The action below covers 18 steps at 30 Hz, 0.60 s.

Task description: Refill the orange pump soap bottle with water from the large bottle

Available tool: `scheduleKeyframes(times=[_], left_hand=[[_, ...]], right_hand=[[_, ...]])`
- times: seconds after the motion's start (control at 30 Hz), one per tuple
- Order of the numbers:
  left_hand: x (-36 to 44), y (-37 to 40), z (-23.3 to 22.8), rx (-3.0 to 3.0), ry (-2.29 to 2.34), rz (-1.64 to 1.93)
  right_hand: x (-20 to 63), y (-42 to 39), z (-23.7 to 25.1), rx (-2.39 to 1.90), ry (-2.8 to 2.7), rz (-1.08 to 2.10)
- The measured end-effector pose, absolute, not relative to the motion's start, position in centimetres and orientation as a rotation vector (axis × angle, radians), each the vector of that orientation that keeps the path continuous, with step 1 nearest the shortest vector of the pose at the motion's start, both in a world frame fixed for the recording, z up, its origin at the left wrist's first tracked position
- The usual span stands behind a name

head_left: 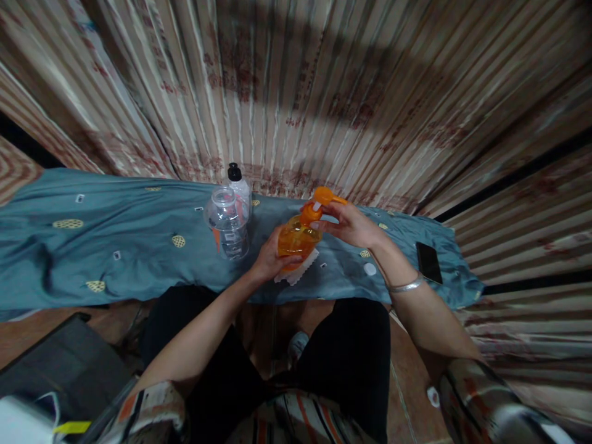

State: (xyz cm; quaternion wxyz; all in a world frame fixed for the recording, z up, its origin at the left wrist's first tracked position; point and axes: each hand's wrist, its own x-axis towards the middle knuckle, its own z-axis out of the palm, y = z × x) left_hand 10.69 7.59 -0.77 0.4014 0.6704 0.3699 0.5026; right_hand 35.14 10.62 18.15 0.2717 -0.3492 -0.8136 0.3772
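Pump bottle [298,237], orange and translucent, sits just right of frame centre, over the teal cloth [92,246] that spans the middle band of the picture. Left hand [268,259] is wrapped around the lower body of the bottle, fingers closed on it from the near side. Right hand [351,225] is closed on the orange pump head [324,198], fingertips pinching at the collar and nozzle. Looks like the step in hand is working the pump top, either twisting it on the neck or unlocking it; I can't tell which direction. Next move, as I judge it, needs the left hand to hold the body rigid while the right applies torque at the collar, not at the thin spout. Long axis of the bottle runs from lower left to upper right in the frame, tilted away from upright, base toward the person, pump end toward the striped curtain [296,92]. Spout points right. A white cloth [296,271] lies under the base; contact unclear. Clear empty bottle [227,225] stands just left of it, with a black-capped bottle [237,179] right behind. A dark phone [428,262] lies at the right end of the cloth, well apart.
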Motion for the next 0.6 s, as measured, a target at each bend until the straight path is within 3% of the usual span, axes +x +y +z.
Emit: scheduleKeyframes(times=[0.37, 0.6], left_hand=[[10.9, 7.6, -0.9, 1.729, 0.949, 1.292], [11.1, 7.2, -1.1, 1.766, 1.005, 1.314]], right_hand=[[34.4, 9.1, 18.2, -1.050, -2.241, 0.581], [32.3, 7.0, 15.3, -1.171, -1.941, 0.380]])
